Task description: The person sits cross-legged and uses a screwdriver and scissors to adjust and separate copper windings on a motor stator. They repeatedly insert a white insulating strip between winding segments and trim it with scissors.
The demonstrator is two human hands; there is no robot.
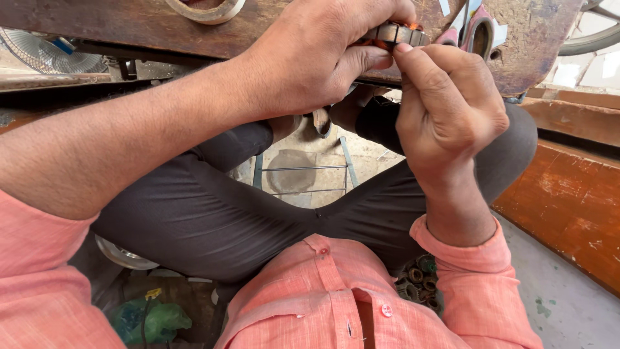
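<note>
The left hand (316, 52) hides most of the small metal part (394, 32) it clasps.

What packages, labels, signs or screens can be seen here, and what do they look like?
No signs or screens in view.
Green bag: crumpled plastic, on the floor at lower left, beside the person's knee.
White scraps: small paper or tape pieces, on the wooden bench top, right of the left hand.

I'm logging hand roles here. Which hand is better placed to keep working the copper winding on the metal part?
Probably the right hand: its fingertips pinch at the winding on the metal part, while the left hand is wrapped around the part, steadying it.
</note>
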